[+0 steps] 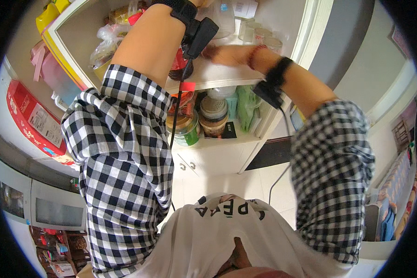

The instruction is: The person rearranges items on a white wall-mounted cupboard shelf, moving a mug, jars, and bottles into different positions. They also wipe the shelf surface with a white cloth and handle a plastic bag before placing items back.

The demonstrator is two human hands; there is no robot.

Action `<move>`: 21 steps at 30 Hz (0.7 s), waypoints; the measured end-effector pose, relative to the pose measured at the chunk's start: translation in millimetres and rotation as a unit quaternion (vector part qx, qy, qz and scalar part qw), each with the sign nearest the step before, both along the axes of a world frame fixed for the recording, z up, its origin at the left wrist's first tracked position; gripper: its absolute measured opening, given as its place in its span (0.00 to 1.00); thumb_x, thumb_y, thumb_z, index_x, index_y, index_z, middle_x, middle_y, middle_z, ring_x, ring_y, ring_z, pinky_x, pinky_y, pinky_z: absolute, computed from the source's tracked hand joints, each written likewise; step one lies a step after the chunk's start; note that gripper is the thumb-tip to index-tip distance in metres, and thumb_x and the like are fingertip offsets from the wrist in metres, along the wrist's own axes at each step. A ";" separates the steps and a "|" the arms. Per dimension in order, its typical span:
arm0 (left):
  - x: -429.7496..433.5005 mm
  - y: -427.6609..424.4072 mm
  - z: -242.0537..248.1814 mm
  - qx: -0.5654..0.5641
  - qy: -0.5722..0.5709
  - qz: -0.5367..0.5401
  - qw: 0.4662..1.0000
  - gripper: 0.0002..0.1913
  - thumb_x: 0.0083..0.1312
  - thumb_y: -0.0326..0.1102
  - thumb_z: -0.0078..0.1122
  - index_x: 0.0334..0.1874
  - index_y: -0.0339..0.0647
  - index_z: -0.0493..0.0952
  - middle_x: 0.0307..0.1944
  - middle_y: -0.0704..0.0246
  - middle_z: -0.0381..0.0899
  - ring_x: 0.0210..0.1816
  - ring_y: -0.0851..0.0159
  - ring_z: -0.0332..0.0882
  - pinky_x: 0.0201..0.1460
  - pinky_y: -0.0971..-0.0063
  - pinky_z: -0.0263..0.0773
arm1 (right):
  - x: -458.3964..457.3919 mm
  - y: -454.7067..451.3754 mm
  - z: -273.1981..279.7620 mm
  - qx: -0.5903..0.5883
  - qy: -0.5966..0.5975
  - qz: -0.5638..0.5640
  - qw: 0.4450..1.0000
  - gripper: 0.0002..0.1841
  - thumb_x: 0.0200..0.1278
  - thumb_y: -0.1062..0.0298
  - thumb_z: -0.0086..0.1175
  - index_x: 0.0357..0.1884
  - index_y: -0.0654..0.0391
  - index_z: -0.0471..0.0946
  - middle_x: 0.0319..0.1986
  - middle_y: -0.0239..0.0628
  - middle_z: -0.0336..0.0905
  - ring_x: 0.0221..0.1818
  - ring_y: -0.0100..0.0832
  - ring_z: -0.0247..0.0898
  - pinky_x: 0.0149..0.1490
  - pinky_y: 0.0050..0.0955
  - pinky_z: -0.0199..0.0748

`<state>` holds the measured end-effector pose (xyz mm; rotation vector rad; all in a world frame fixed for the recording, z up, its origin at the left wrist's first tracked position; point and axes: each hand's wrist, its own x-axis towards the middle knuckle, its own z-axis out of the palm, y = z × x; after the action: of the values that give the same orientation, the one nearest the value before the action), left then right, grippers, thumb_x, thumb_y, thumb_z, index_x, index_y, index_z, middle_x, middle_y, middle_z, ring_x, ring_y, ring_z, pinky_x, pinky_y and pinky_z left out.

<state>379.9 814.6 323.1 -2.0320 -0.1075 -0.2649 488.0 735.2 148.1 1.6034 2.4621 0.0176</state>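
Note:
My left arm reaches up past the top edge of the picture, and only a sliver of my left hand (202,2) shows there; its fingers are out of view. My right hand (226,55) is blurred inside the upper shelf (215,74) of a white cabinet. Its fingertips are partly hidden behind the black wrist device (199,38) on my left arm, so what it may hold is not visible. Beyond it stands a large clear container (222,19). Glass cups (262,34) line the shelf's right side. A dark bottle with a red label (180,66) is left of my right hand.
Tied plastic bags (106,45) fill the shelf's left side. Below stand a green-labelled jar (187,130), a jar with a perforated lid (213,116) and a green plastic bag (246,106). A red box (36,121) is at left. Cables (175,121) hang from both wrists.

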 end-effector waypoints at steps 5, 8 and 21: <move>14.1 19.2 -6.6 -0.057 -0.092 -0.090 0.990 0.23 0.58 0.49 0.60 0.54 0.50 0.78 0.60 0.62 0.77 0.61 0.50 0.74 0.62 0.58 0.71 | 14.4 -65.3 -10.9 0.224 -0.076 0.269 0.934 0.13 0.70 0.69 0.46 0.40 0.73 0.74 0.59 0.53 0.73 0.58 0.47 0.72 0.63 0.37 0.70; 16.9 26.0 -7.4 0.044 -0.014 -0.096 0.994 0.23 0.63 0.51 0.55 0.58 0.50 0.77 0.62 0.63 0.76 0.59 0.50 0.75 0.60 0.58 0.72 | 23.0 -29.3 -15.3 0.087 -0.146 0.162 0.972 0.15 0.71 0.66 0.46 0.41 0.71 0.74 0.60 0.52 0.72 0.59 0.46 0.71 0.62 0.36 0.69; 15.6 7.3 -3.0 -0.128 -0.090 0.046 0.987 0.20 0.67 0.57 0.50 0.51 0.55 0.81 0.59 0.66 0.79 0.52 0.50 0.80 0.53 0.54 0.75 | 11.5 -47.6 3.6 -0.004 0.019 0.049 0.999 0.21 0.74 0.61 0.43 0.60 0.65 0.71 0.61 0.45 0.73 0.60 0.39 0.69 0.65 0.39 0.64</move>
<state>395.5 821.9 320.1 -2.2472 -0.3649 -0.3930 499.5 687.6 151.7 1.4911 2.5650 -0.0074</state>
